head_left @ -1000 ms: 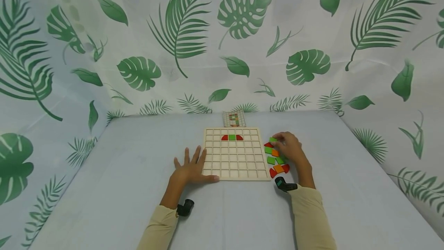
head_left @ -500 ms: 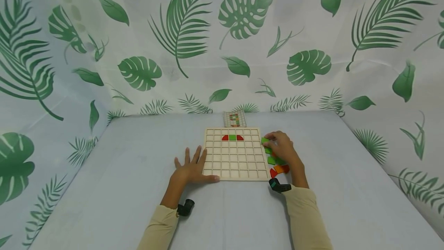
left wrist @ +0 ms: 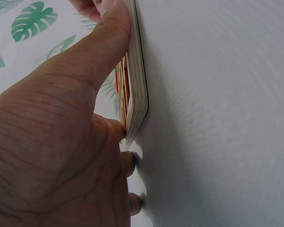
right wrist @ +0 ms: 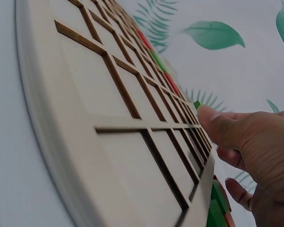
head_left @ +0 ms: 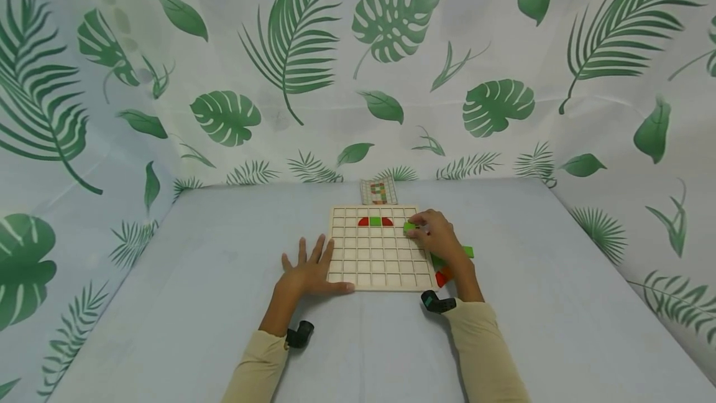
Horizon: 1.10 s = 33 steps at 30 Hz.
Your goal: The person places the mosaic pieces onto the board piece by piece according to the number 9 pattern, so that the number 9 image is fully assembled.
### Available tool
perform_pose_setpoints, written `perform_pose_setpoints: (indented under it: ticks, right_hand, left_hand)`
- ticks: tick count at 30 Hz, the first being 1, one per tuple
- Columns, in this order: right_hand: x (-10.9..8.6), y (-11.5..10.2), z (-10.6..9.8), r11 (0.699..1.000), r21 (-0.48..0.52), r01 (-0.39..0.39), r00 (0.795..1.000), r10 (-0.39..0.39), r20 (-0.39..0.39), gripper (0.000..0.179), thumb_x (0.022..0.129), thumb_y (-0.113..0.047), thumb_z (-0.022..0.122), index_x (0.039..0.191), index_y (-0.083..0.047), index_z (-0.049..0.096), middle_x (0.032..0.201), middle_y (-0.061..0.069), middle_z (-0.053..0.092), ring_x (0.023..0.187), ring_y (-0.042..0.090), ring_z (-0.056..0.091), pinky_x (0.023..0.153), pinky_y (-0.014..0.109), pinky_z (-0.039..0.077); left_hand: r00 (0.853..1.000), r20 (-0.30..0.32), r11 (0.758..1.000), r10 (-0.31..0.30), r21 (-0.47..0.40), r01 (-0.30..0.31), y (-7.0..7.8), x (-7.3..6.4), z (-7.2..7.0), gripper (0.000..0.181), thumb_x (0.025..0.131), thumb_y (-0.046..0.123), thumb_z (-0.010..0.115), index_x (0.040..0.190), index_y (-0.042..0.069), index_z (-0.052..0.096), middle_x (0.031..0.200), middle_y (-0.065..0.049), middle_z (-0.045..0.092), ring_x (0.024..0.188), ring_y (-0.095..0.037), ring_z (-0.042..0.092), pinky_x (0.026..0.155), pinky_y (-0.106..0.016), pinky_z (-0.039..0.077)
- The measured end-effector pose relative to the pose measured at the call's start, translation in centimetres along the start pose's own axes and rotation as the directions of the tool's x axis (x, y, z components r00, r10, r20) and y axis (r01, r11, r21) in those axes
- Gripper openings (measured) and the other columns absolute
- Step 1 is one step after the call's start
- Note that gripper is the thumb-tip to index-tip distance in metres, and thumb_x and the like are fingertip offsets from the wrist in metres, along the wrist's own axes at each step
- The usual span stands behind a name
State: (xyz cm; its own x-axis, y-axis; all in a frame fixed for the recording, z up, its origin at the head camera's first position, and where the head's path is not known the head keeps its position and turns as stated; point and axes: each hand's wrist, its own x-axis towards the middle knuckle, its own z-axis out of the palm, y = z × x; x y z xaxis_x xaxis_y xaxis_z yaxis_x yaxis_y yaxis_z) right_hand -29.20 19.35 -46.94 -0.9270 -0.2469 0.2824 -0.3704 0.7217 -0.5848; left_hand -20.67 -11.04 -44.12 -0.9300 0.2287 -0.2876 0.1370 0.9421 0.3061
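A wooden grid board (head_left: 369,286) lies on the table. In its second row sit a red quarter-round tile (head_left: 363,222), a green square tile (head_left: 375,221) and another red quarter-round tile (head_left: 387,222), side by side. My right hand (head_left: 439,238) pinches a green tile (head_left: 409,227) between thumb and fingers, over the right part of the board; the right wrist view shows its edge (right wrist: 197,104) at the thumb tip. With fingers spread, my left hand (head_left: 307,275) rests at the board's lower left corner, thumb along the front edge (left wrist: 138,71).
Right of the board lie several loose tiles, partly hidden under my right arm, among them a green one (head_left: 468,252) and a red one (head_left: 442,278). Behind the board stands a small pattern card (head_left: 378,191) with a coloured grid. A leaf-print cloth (head_left: 313,98) rises at the back.
My right hand has picked up a green tile from the loose ones and carried it left, over the board. My left hand stays in place.
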Motion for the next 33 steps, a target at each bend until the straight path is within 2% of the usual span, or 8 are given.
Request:
perform_pose_setpoints:
  ticks: [6, 13, 26, 33]
  right_hand:
    - [0.5, -0.8, 0.6, 1.0, -0.008, 0.006, 1.0, -0.006, 0.028, 0.028, 0.09, -0.021, 0.072, 0.111, -0.002, 0.069, 0.108, 0.016, 0.064, 0.105, 0.034, 0.058, 0.093, 0.055, 0.043]
    - [0.7, -1.6, 1.1, 1.0, -0.01, 0.007, 0.999, -0.006, 0.043, 0.028, 0.089, -0.02, 0.073, 0.111, -0.003, 0.069, 0.11, 0.015, 0.064, 0.106, 0.032, 0.058, 0.092, 0.05, 0.047]
    - [1.1, -2.4, 1.8, 0.992, -0.006, 0.127, 0.992, -0.127, 0.016, 0.029, 0.087, -0.019, 0.074, 0.11, -0.001, 0.07, 0.105, 0.014, 0.066, 0.1, 0.032, 0.06, 0.086, 0.05, 0.049]
    - [1.4, -2.8, 2.5, 0.993, -0.006, 0.116, 0.993, -0.115, 0.035, 0.029, 0.087, -0.022, 0.074, 0.11, -0.003, 0.071, 0.104, 0.013, 0.066, 0.101, 0.031, 0.061, 0.088, 0.049, 0.05]
  left_hand:
    - [1.0, 0.006, 1.0, -0.004, 0.002, 0.004, 0.0, 0.0, 0.0, 0.11, 0.079, 0.072, 0.062, 0.158, 0.014, 0.014, 0.166, -0.01, 0.004, 0.149, -0.047, -0.004, 0.108, -0.077, 0.007]
    - [1.0, 0.011, 1.0, 0.005, 0.001, -0.005, 0.0, 0.1, 0.1, 0.11, 0.078, 0.073, 0.061, 0.159, 0.015, 0.012, 0.166, -0.01, 0.002, 0.149, -0.047, -0.005, 0.108, -0.077, 0.006]
    - [1.0, 0.007, 1.0, -0.003, 0.0, 0.003, -0.3, 0.2, 0.1, 0.111, 0.078, 0.072, 0.062, 0.158, 0.014, 0.012, 0.166, -0.01, 0.002, 0.149, -0.047, -0.005, 0.108, -0.077, 0.006]
    - [1.0, 0.012, 1.0, 0.0, 0.013, 0.0, -0.3, 0.3, 0.1, 0.11, 0.078, 0.074, 0.061, 0.159, 0.015, 0.012, 0.166, -0.009, 0.002, 0.149, -0.047, -0.005, 0.108, -0.077, 0.007]
